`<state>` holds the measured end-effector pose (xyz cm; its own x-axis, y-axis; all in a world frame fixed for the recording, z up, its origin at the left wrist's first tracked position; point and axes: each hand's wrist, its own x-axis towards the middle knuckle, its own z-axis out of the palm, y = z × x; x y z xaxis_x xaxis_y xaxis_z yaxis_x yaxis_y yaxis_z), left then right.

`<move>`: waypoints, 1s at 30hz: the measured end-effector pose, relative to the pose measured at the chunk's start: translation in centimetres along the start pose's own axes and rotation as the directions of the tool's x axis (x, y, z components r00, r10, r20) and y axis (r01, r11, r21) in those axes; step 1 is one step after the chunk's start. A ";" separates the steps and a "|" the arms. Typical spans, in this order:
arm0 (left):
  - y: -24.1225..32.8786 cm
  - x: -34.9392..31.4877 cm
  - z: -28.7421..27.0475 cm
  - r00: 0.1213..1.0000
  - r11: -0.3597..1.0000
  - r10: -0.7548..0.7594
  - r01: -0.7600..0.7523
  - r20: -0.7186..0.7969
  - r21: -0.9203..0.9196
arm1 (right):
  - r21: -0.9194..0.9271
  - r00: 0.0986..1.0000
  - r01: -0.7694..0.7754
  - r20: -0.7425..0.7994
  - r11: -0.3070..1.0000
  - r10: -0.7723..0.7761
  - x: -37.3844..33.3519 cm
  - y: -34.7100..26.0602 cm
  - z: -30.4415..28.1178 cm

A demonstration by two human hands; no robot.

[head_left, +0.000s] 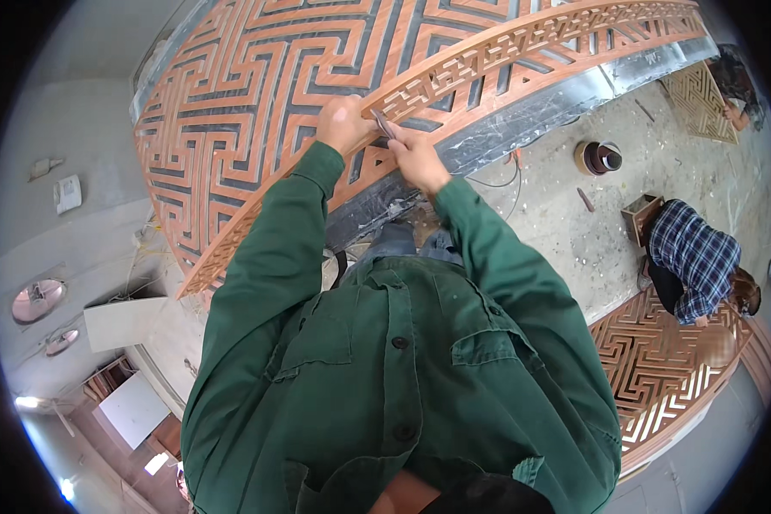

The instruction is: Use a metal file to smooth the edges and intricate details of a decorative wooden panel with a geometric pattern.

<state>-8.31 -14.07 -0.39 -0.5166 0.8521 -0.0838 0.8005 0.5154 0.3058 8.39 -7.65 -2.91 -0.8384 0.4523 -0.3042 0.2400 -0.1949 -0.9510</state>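
A long, narrow wooden strip (505, 53) with fretwork openings runs across the larger wooden lattice panel (373, 51), along its near side. My left hand (343, 125) is closed over the strip's top edge. Just to the right, my right hand (416, 158) pinches a thin, dark brown, flat piece (382, 125) with a narrow end. That end meets the strip's openings beside my left fingers; I cannot tell what kind of tool it is. The fingertips of both hands are partly hidden.
The panel rests on a dark, scuffed worktable (531, 120). At right, a person in a plaid shirt (694, 257) crouches by another lattice panel (651, 377) and a wooden stool (641, 219). A round dark container (602, 158) and a cable (516, 176) are on the floor.
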 end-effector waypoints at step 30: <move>-0.2 -1.0 -0.1 0.993 0.995 -0.099 0.101 0.064 -0.021 | 0.203 0.962 -0.175 -0.174 0.963 0.211 3.1 2.5 1.0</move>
<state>-8.02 -15.01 -0.24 -0.5727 0.8010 -0.1744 0.7378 0.5964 0.3161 5.88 -7.60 -6.23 -0.6702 0.5456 -0.5031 0.2785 -0.4435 -0.8519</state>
